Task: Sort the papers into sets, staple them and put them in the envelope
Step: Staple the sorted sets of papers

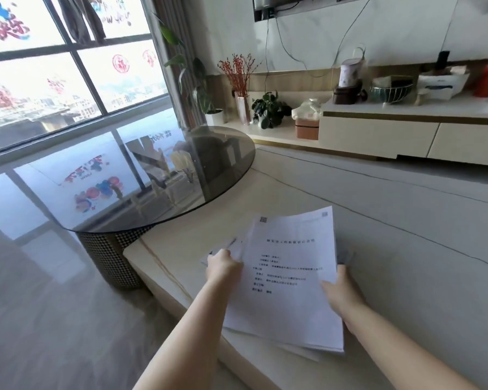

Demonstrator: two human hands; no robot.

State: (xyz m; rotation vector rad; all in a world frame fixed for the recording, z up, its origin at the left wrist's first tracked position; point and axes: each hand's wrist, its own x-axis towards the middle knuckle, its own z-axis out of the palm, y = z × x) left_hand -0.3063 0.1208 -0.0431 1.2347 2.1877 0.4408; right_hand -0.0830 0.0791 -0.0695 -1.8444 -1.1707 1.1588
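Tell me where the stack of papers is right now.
In the head view, the stack of papers lies low and centre on the pale stone table, between the left hand and right hand.

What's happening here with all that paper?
A person is handling a stack of papers on a pale stone table. The left hand grips the stack's left edge, where a few sheets fan out, and the right hand holds its right edge. The sheets look loose. No stapler or envelope is in view, so the sorting seems to be just starting.
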